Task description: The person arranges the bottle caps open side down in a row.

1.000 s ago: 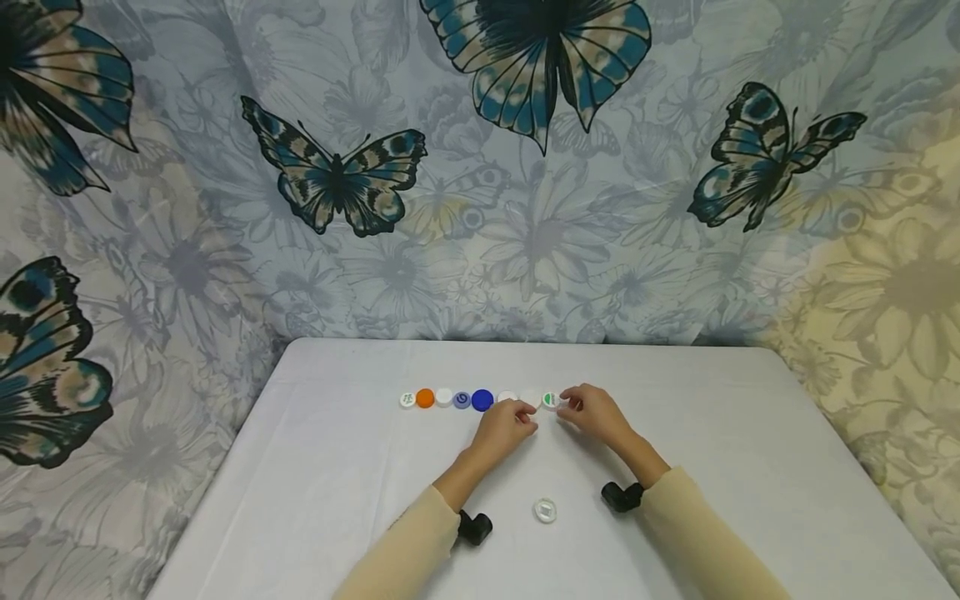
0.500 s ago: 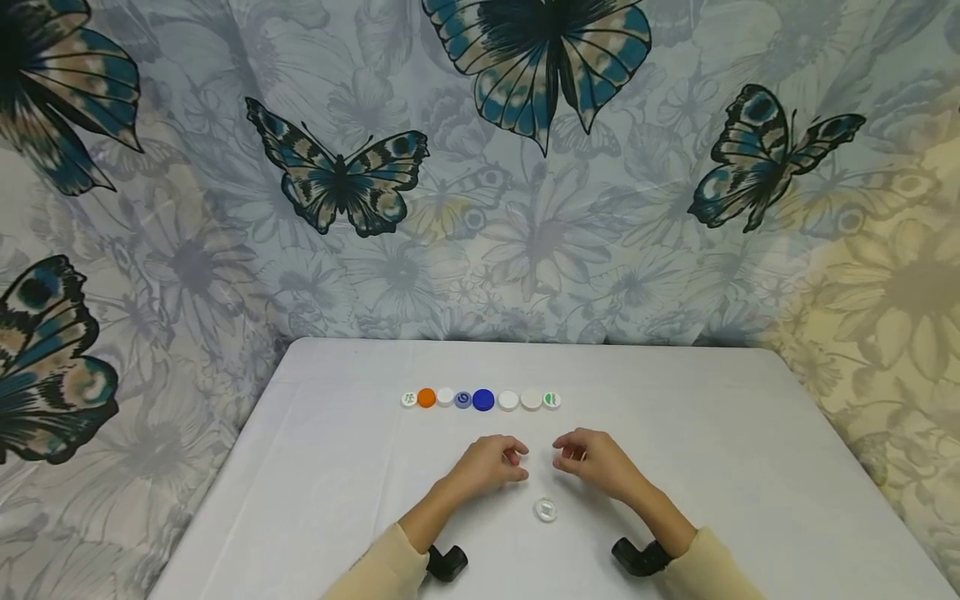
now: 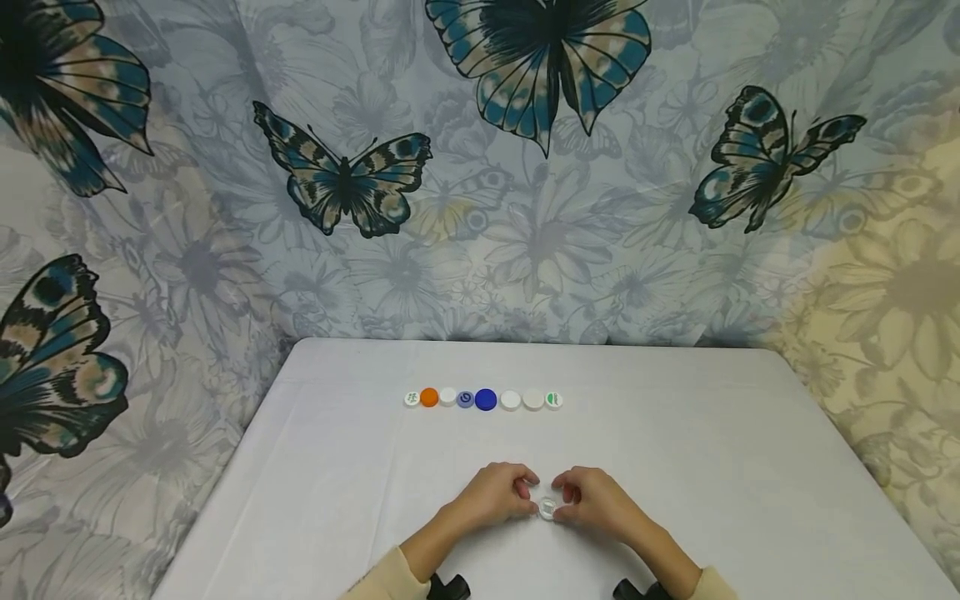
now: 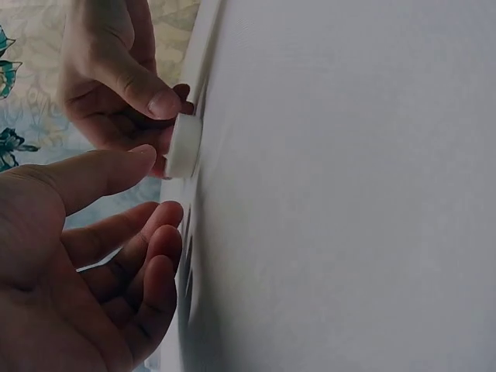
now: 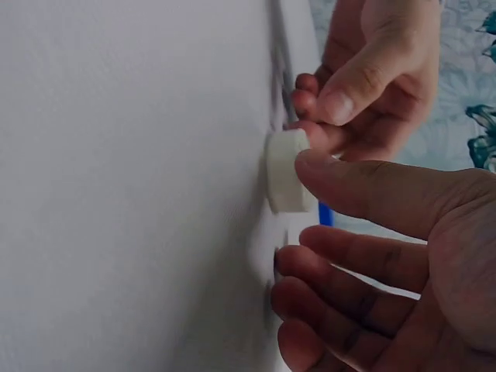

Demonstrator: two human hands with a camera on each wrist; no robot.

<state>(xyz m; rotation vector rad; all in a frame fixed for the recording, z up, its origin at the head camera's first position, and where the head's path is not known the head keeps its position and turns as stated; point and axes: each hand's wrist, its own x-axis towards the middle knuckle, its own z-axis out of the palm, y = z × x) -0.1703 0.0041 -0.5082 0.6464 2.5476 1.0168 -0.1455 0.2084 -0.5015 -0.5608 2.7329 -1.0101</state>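
Note:
A white bottle cap [image 3: 547, 509] lies hollow side up near the front of the table, between my two hands. My left hand [image 3: 495, 493] is on its left, the thumb tip right at the rim and the fingers loosely bent. From the right, the thumb of my right hand [image 3: 596, 500] comes up to the opposite side. In the right wrist view that thumb overlaps the side of the cap [image 5: 287, 172], while the other fingers are bent and apart from it. The left wrist view shows the cap [image 4: 184, 146] just beyond the left thumb tip.
Further back, several bottle caps stand in a straight row, among them an orange cap [image 3: 429, 397], a dark blue cap [image 3: 486, 400] and a green-marked white cap [image 3: 554, 400]. A white cloth covers the table [image 3: 337, 450]. Behind it hangs a butterfly-patterned backdrop [image 3: 525, 233].
Both hands have left the right part of the row and come back toward the front, closing in on the single white cap from either side. The row of caps stays in place.

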